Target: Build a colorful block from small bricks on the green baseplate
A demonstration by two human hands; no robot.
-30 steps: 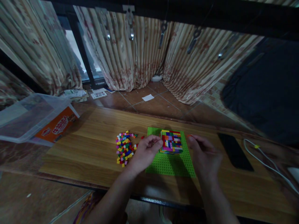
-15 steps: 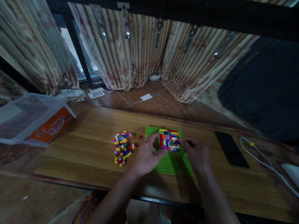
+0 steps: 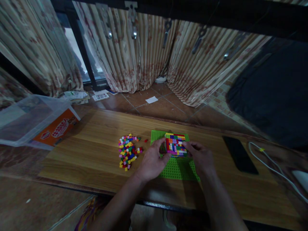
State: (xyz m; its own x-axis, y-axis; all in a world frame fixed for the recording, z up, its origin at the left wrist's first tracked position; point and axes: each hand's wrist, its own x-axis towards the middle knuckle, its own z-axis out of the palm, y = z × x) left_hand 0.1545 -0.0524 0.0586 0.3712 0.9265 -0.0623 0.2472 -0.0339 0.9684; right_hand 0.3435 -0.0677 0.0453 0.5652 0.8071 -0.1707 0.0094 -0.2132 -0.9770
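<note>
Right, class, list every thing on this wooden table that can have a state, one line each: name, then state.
Multicoloured brick block: assembled, standing on the green studded baseplate.
Left hand: fingers against the block's left side.
Right hand: fingers against the block's right side.
Pile of small coloured loose bricks: scattered, unattached, left of the baseplate.
Black phone: flat, screen dark.
Clear plastic tub: open, tilted.
White cable: lying loose.

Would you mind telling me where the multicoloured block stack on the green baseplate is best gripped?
Grip the block stack by its two opposite upright side walls, coming in from left and right, as the left hand and right hand do. Its sides look flat and upright, and the green baseplate blocks any grip from beneath.
</note>
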